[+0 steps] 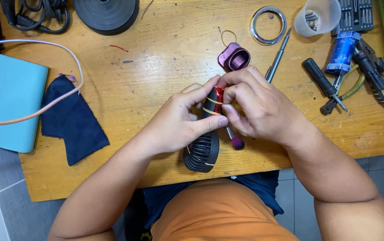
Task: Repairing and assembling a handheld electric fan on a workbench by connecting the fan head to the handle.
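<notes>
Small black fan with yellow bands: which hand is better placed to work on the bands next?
Probably the right hand: its fingertips pinch at the yellow bands, while the left hand wraps the small black fan, steadying it.

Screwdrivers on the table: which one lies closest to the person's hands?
The slim grey screwdriver, its lower end beside the right hand. The black-handled screwdriver lies farther right, among the pliers.

A wooden table (156, 80) bore the clutter. Toward its left edge lay a light-blue case (15, 102) beside a dark cloth pouch (73, 122). Near its far-right corner sat a metal ring (268, 25), a plastic cup (317, 17), screwdrivers (323, 82) and pliers (379, 76).
</notes>
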